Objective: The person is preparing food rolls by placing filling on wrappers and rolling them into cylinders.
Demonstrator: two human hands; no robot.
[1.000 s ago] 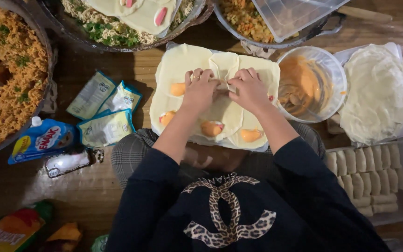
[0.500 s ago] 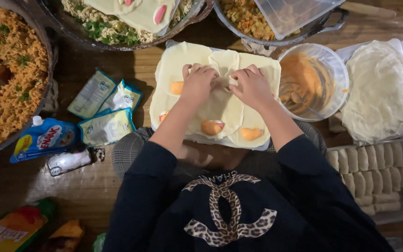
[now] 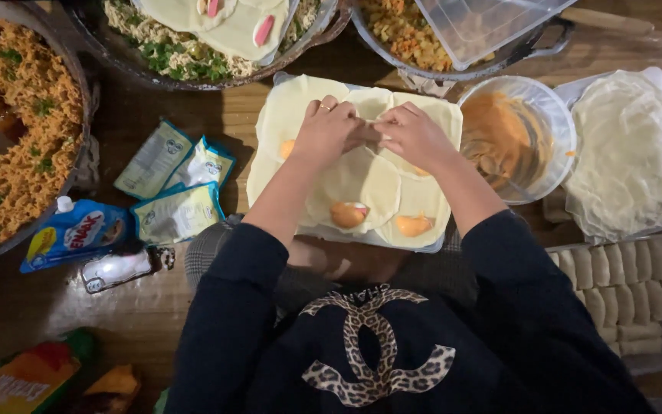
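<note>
I see my left hand (image 3: 329,132) and my right hand (image 3: 415,136) meeting over the far middle of a pale rectangular board (image 3: 270,138) that rests on the brown wooden table (image 3: 239,107). The board is covered with thin round cream-coloured wrapper sheets (image 3: 362,180) that overlap one another. My fingers (image 3: 362,132) on both hands are drawn together and pinched on a fold of 1 wrapper between the 2 hands, fingertips touching. A ring sits on 1 finger of my left hand.

Nearer to me on the board, 2 wrappers each carry an orange dollop of filling (image 3: 349,215), and another dollop peeks out beside my left wrist.

Just right of the board stands a clear round plastic bowl of orange sauce (image 3: 516,142). Further right lies a stack of plain round white wrappers (image 3: 630,153) on a sheet. Below that, a clear tray holds rows of finished pale rolls (image 3: 626,287).

Left of the board lie 3 small green-and-white sachets (image 3: 174,184), with a blue pouch (image 3: 74,234) just below them. At the far left a large metal pan of orange noodles (image 3: 9,138) fills the edge. Along the top sit a dark bowl of noodles and greens (image 3: 193,46) with wrappers laid over it, and a pot of chopped vegetable filling (image 3: 404,31) under a clear plastic lid (image 3: 484,23).
</note>
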